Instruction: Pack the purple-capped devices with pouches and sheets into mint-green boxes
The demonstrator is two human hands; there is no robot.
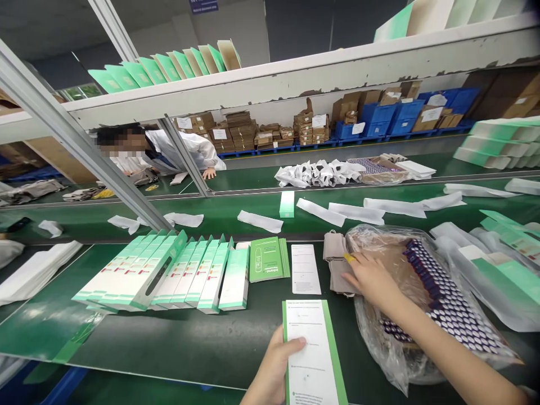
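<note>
My left hand (274,363) grips a white printed leaflet (310,351) lying over a green booklet (340,382), whose edges show around it. The thumb presses on the leaflet. My right hand (371,275) reaches over a small stack of beige fabric pouches (335,261). Its fingers are stretched out and touch the pouches' right side, and one finger has a yellow band round it. Next to the pouches, plastic wrapping (367,343) surrounds a brown tray packed with rows of batteries (458,309). A stack of white leaflets (306,270) and green booklets (268,259) lie further left.
Several white-and-green boxes (164,270) lean in a row at left. White sleeves (331,212) and a small box (287,204) lie on the green belt behind. A shelf (274,81) and a metal post (105,152) cross the view. Another person (177,149) leans over the far bench.
</note>
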